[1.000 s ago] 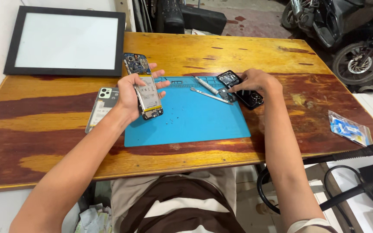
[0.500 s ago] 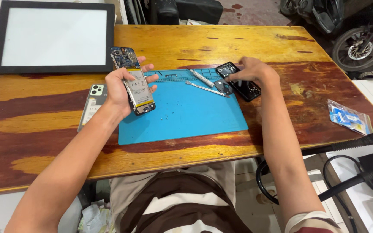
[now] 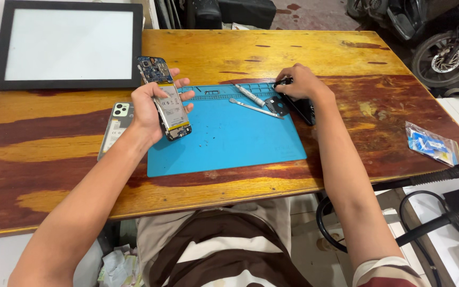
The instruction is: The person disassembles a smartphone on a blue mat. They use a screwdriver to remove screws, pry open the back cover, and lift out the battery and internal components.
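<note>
Phones: we counted one opened phone (image 3: 167, 101), circuit board and battery bare, gripped in our left hand (image 3: 150, 106).
Back covers: one (image 3: 115, 127).
Right hand (image 3: 299, 82): closed on a dark part (image 3: 303, 106).

Bright even daylight, soft faint shadows, sharp focus, mild wide-angle bending at edges
</note>
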